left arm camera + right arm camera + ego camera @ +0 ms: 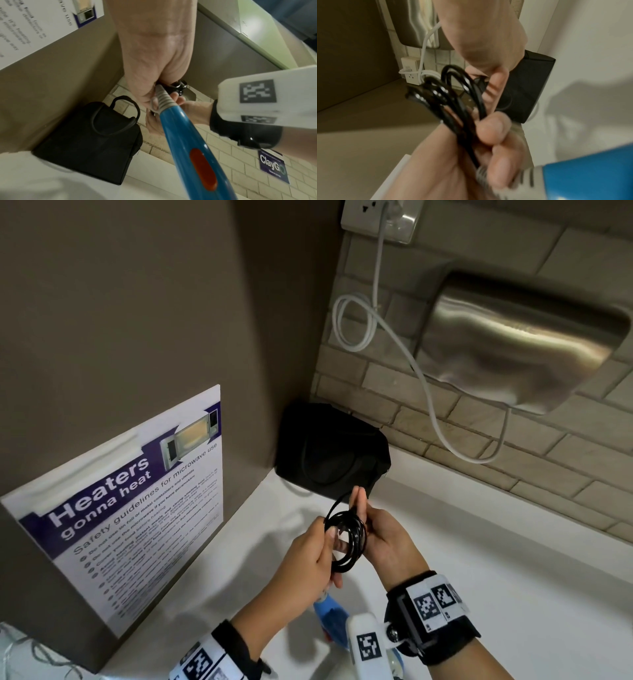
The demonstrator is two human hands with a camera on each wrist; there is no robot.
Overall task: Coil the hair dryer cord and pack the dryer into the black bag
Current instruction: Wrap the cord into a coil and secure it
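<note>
White counter (496, 549) in a corner, brick wall (513, 460) behind, brown panel with poster (137, 498) at left. Bag (329, 453) sits in the corner. Left hand (305, 559) grips coiled cord (346, 537) and blue dryer (188, 142); right hand (383, 535) holds the coil's other side.

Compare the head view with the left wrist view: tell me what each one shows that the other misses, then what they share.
Only the head view shows the steel hand dryer, its white cable, the wall socket and the looped black cord held between the left hand and the right hand.

Only the left wrist view shows the hair dryer's orange switch and the ClayGo sticker.

Both show the black bag, the blue hair dryer, the microwave poster and the brick wall.
</note>
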